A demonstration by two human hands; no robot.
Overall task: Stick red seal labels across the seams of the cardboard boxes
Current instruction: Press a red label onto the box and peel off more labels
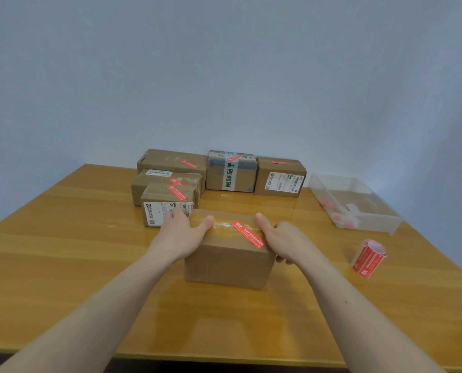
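A brown cardboard box (228, 261) stands in the middle of the wooden table. A red seal label (247, 233) lies slanted across its taped top seam. My left hand (182, 232) grips the box's left side, thumb resting on the top. My right hand (283, 239) grips the right side, thumb up near the label's end. A roll of red seal labels (369, 258) stands on the table to the right, apart from both hands.
Several other boxes with red labels stand behind: a stack at the left (168, 189), a green-printed box (231, 172) and a brown box (279, 177). A clear plastic tray (359, 203) with paper scraps sits far right. The table's near edge (224, 360) is close.
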